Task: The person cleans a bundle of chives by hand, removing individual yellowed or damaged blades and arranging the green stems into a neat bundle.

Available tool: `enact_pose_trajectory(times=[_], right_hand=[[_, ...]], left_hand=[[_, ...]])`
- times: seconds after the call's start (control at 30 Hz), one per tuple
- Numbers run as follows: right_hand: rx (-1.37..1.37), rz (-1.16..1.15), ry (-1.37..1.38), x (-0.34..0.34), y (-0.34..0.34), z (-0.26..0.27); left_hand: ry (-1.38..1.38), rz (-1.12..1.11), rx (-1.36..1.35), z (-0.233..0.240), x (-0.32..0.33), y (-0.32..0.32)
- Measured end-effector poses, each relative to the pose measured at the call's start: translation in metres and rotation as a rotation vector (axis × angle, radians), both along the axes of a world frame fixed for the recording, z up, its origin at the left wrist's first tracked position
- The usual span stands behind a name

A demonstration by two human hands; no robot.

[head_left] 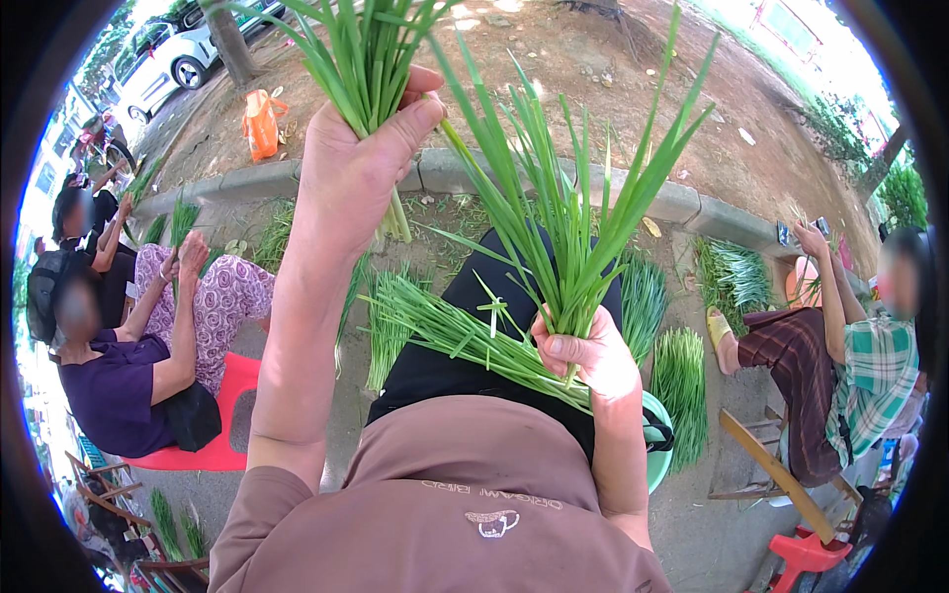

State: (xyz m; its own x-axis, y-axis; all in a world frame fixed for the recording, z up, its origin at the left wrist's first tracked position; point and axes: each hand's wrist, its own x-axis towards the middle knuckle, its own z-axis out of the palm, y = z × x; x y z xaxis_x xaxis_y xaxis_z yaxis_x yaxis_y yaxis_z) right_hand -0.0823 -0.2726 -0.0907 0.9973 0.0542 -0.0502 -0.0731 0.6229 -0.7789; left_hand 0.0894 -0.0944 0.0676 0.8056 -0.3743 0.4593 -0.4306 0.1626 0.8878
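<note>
My left hand (371, 141) is raised and shut around a bunch of garlic chives (363, 67), leaves up and pale stems below. Its thumb and forefinger also meet the tip of a yellowish leaf (461, 152) that slants toward the other bunch. Lower down, my right hand (582, 345) grips a second bunch of chives (567, 274) near the stem ends, its leaves fanning upward. Across my dark-trousered lap lies a larger pile of chives (460, 333), pale ends toward my right wrist, with a small whitish-green tangle (492, 307) on top.
Rows of chives (680, 393) lie on the pavement on both sides. Ahead runs a kerb (623, 185), with an orange bag (262, 126) beyond it. People sit at left, by a red chair (233, 415), and at right, near a wooden frame (775, 474). A pale green rim (658, 459) shows beside me.
</note>
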Motion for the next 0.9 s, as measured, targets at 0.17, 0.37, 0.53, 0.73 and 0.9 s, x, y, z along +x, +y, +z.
enact_pose_trajectory(times=[0.17,0.37,0.53,0.73,0.9], right_hand=[[-0.039,-0.041,0.035,-0.001,0.003,0.011],[-0.023,-0.043,0.028,-0.002,0.002,0.011],[0.103,0.062,-0.042,0.001,-0.006,-0.004],[0.082,0.048,-0.047,0.001,-0.005,-0.003],[0.025,0.0,-0.021,-0.003,-0.001,0.006]], left_hand=[[0.24,-0.218,-0.248,-0.006,0.006,-0.001],[0.254,-0.176,-0.36,0.007,0.016,0.003],[0.194,-0.105,-0.257,0.008,0.013,0.012],[0.057,-0.098,-0.082,0.01,-0.004,0.007],[-0.003,-0.057,0.118,0.008,-0.009,0.004]])
